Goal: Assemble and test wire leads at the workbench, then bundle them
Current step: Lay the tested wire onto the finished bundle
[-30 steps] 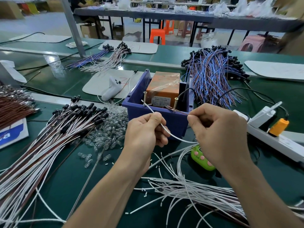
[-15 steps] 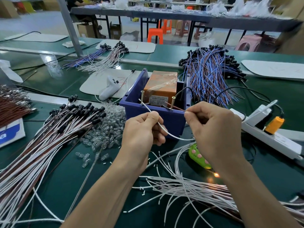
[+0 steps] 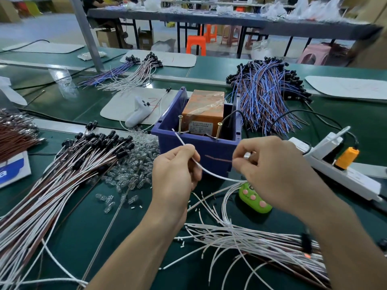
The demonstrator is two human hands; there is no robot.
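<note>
Here my left hand (image 3: 173, 172) pinches a thin white wire lead (image 3: 211, 174) in front of the blue bin (image 3: 209, 145), above the worktop (image 3: 83, 214). Its far end vanishes beneath my right hand (image 3: 272, 172), whose curled fingers pinch a blurred brown strand (image 3: 217, 159). The lead's bare tip points up-left.

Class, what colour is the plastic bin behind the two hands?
The bin is dark blue, seen best in the head view.
</note>
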